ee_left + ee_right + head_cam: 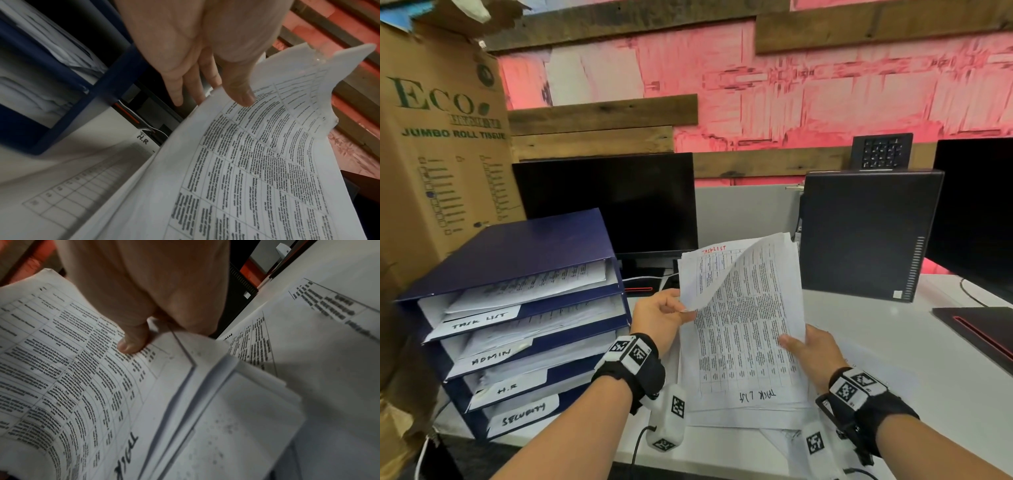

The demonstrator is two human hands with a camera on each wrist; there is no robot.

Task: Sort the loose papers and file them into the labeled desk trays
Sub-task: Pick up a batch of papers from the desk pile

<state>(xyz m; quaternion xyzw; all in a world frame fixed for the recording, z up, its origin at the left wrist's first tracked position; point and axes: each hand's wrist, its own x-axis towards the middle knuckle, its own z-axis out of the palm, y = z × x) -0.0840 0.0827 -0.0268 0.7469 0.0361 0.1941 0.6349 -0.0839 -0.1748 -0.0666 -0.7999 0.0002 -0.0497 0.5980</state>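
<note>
Holding a sheaf of papers [750, 329] above the desk [928, 359] at centre — right hand [813, 353] grips its edge, left hand [659, 317] pinches the top sheet's curled corner. Blue trays [517, 308] stand at 9 o'clock; computer tower [866, 233] at 1 o'clock — monitor [613, 202] behind.

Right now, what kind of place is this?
Most likely an office desk: a dark monitor, a black desktop computer tower, and a blue stack of labeled filing trays, with printed papers held in both hands.
</note>
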